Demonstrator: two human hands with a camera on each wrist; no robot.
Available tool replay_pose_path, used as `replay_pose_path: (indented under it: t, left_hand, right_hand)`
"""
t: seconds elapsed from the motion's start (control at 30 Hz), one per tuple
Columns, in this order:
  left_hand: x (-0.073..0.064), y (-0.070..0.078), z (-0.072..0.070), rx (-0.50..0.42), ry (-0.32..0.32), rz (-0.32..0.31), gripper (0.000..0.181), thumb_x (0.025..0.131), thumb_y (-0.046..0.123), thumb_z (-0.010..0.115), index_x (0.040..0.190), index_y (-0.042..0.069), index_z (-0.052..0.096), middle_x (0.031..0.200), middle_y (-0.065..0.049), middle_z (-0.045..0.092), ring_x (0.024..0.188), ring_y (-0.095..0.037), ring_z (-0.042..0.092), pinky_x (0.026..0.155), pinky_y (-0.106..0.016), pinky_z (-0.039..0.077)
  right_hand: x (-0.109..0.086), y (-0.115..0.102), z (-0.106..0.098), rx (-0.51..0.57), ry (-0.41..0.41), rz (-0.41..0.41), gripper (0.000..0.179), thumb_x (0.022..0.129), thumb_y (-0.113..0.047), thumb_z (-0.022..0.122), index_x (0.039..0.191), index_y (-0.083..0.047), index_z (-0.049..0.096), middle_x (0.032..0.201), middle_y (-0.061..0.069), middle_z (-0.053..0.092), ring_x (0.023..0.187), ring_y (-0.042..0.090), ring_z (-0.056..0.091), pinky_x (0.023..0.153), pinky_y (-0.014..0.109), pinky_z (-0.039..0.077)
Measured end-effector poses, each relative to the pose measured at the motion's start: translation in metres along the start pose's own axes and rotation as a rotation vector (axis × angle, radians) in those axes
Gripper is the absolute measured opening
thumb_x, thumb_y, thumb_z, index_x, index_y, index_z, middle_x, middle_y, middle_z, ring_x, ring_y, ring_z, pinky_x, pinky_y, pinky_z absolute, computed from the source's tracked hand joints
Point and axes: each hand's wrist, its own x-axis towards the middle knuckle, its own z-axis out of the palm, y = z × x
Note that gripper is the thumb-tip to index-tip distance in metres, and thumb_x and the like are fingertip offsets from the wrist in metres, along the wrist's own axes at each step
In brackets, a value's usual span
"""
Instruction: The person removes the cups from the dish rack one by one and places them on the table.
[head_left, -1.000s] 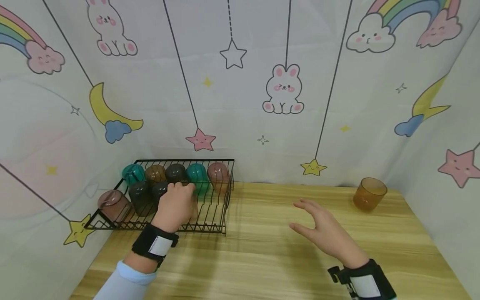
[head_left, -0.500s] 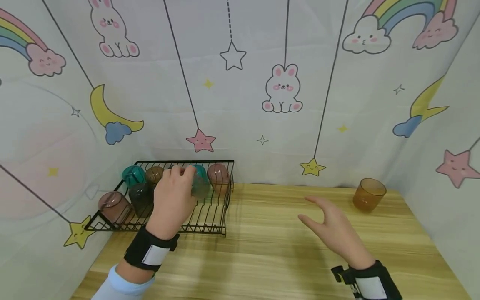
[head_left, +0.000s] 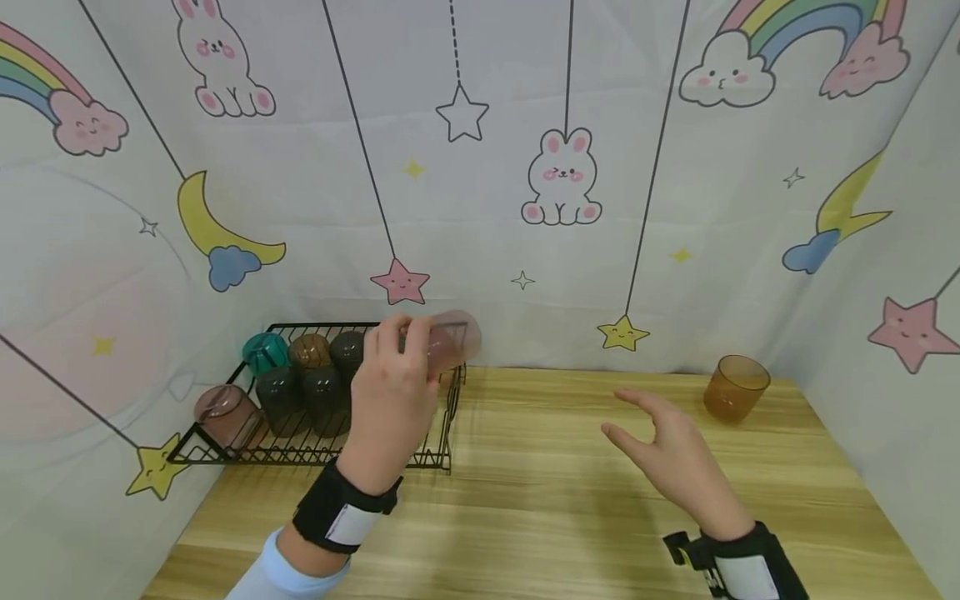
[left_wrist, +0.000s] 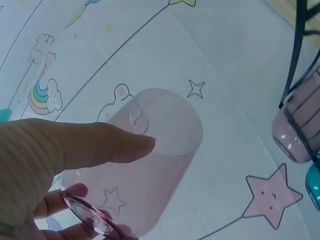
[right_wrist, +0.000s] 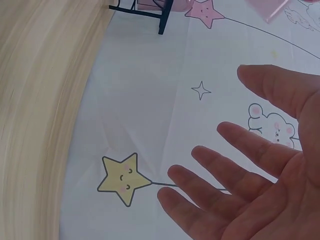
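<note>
Left hand (head_left: 393, 387): fingers gripping pink cup (head_left: 457, 342), seen at wire rack (head_left: 300, 457)'s two o'clock corner. Right hand (head_left: 678, 471), four o'clock: fingers spread, nothing held. Likely step: taking cup from rack; next needs steady grip, clearing the wires.

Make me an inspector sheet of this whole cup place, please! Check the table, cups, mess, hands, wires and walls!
Surface: wooden table, light with streaky grain.
Job's things: pink cup, tilted and off the table; teal, brown, dark and pink cups in the black wire rack; amber cup upright on the table, far right.
Clutter: nothing seen.
Hands: left hand grips the pink cup; right hand holds nothing, fingers apart.
Cables: nothing seen; the long dark lines are printed.
Surroundings: white cloth with bunnies, stars and rainbows.
</note>
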Motion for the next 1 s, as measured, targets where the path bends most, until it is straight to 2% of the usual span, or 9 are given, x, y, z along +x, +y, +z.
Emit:
replay_pose_path:
  t: [0.27,0.47,0.6,0.73,0.93,1.0]
  left_hand:
    - [-0.01,0.03,0.026,-0.104,-0.084,0.001,0.064,0.064,0.005,0.079,0.122,0.008,0.053,0.112,-0.016,0.047,0.099,-0.029,0.047,0.057,-0.036,0.057]
    - [-0.019,0.048,0.04,-0.156,-0.124,-0.019,0.066,0.061,0.02,0.084,0.12,0.011,0.057,0.108,-0.011,0.051,0.094,-0.024,0.054,0.067,-0.034,0.057]
    - [-0.024,0.057,0.049,-0.208,-0.148,-0.061,0.066,0.059,0.026,0.084,0.119,0.015,0.058,0.105,-0.007,0.053,0.09,-0.021,0.057,0.067,-0.034,0.056]
    - [-0.03,0.064,0.056,-0.317,-0.2,-0.154,0.065,0.061,0.029,0.083,0.12,0.015,0.058,0.105,-0.006,0.053,0.086,-0.02,0.061,0.066,-0.033,0.056]
    - [-0.037,0.068,0.068,-0.653,-0.376,-0.364,0.067,0.064,0.035,0.085,0.122,0.016,0.056,0.109,-0.001,0.054,0.092,-0.015,0.059,0.072,-0.027,0.053]
    - [-0.04,0.069,0.073,-0.754,-0.416,-0.426,0.067,0.063,0.035,0.086,0.12,0.016,0.057,0.108,-0.001,0.055,0.092,-0.014,0.057,0.072,-0.025,0.052]
  right_hand:
    - [0.0,0.001,0.001,-0.001,0.0,0.019,0.064,0.084,-0.057,0.059,0.133,-0.017,0.051,0.136,0.008,0.052,0.127,0.031,0.046,0.094,0.055,0.044]
    - [0.001,0.001,0.003,0.02,0.008,0.024,0.07,0.081,-0.065,0.054,0.131,-0.016,0.053,0.135,0.008,0.053,0.123,0.032,0.049,0.091,0.054,0.046]
    - [0.002,0.002,0.004,0.06,-0.004,0.038,0.07,0.081,-0.064,0.055,0.131,-0.016,0.052,0.135,0.008,0.053,0.123,0.033,0.05,0.092,0.051,0.048]
    - [0.002,0.004,0.006,0.094,-0.011,0.05,0.067,0.081,-0.062,0.057,0.131,-0.016,0.052,0.135,0.007,0.053,0.122,0.033,0.051,0.09,0.047,0.051]
    - [0.003,0.003,0.008,0.118,-0.025,0.087,0.07,0.08,-0.065,0.056,0.13,-0.016,0.053,0.133,0.007,0.054,0.118,0.031,0.055,0.088,0.044,0.053]
    - [0.004,0.002,0.009,0.138,-0.036,0.101,0.071,0.079,-0.066,0.055,0.129,-0.015,0.053,0.132,0.008,0.055,0.116,0.03,0.056,0.087,0.041,0.054]
